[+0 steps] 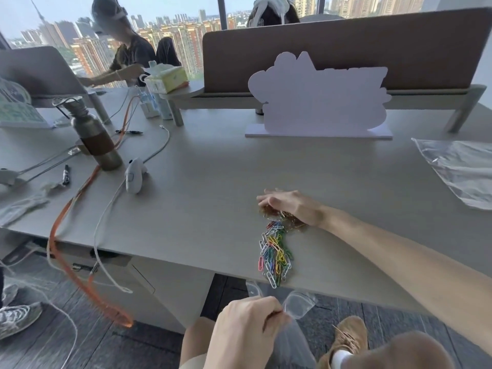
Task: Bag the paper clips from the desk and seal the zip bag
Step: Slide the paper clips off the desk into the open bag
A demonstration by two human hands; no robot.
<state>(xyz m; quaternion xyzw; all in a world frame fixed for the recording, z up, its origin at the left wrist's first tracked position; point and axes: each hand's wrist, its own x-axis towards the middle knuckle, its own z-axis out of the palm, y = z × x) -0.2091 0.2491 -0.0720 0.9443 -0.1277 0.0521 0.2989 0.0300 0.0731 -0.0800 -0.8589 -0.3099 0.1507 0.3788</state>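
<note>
A trail of coloured paper clips (275,255) runs across the grey desk (202,182) to its front edge. A clump of gold-coloured clips (288,218) lies at the far end of the trail. My right hand (288,205) rests flat on the desk with its edge against the gold clips and its fingers stretched left. Below the desk edge, my left hand (246,324) pinches the rim of a clear zip bag (294,323). The bag's mouth gapes under the end of the trail.
A second clear bag (460,169) lies at the desk's right edge. A white cutout sign (319,102) stands at the back. On the left are a metal bottle (93,134), a white controller (134,175), cables and a marker. Two people sit beyond the divider.
</note>
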